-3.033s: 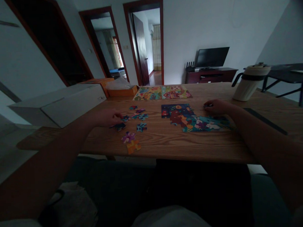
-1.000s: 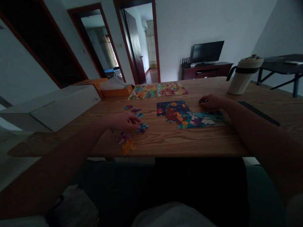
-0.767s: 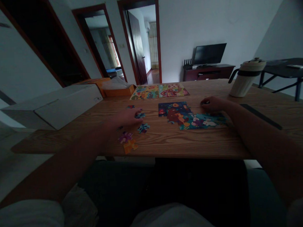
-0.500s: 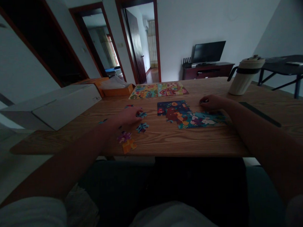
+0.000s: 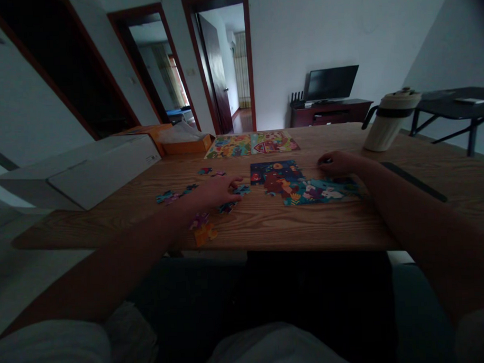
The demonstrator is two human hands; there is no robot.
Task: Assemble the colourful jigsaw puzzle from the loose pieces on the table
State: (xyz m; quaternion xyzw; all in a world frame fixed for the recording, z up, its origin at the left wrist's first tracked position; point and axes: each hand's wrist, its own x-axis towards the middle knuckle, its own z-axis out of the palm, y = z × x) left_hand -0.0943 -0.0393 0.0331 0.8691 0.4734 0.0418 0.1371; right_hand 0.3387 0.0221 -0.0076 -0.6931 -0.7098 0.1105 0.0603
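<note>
My left hand (image 5: 218, 192) is over the table with index finger and thumb apart. Just past its fingertips lies a light-blue puzzle piece (image 5: 242, 189). Below the hand sits another dark-blue piece (image 5: 227, 207), partly covered. Purple (image 5: 199, 220) and orange (image 5: 204, 234) pieces lie nearer the table's front edge. My right hand (image 5: 336, 162) rests with curled fingers at the upper right of a partly assembled puzzle (image 5: 279, 180); a small dark patch shows between the fingers, too small to name. The puzzle shows a night scene, a brown bear-like figure and white rabbits.
Several more pieces (image 5: 169, 197) lie left of my left hand. Two colourful picture sheets (image 5: 252, 144) are behind the puzzle. A white box (image 5: 102, 168) and an orange box (image 5: 187, 145) stand at left. At right are a cream jug (image 5: 386, 126) and a dark flat object (image 5: 414, 182).
My left hand has moved right, and its finger and thumb have spread. The light-blue piece lies further right, nearer the puzzle. My right hand has stayed in place.
</note>
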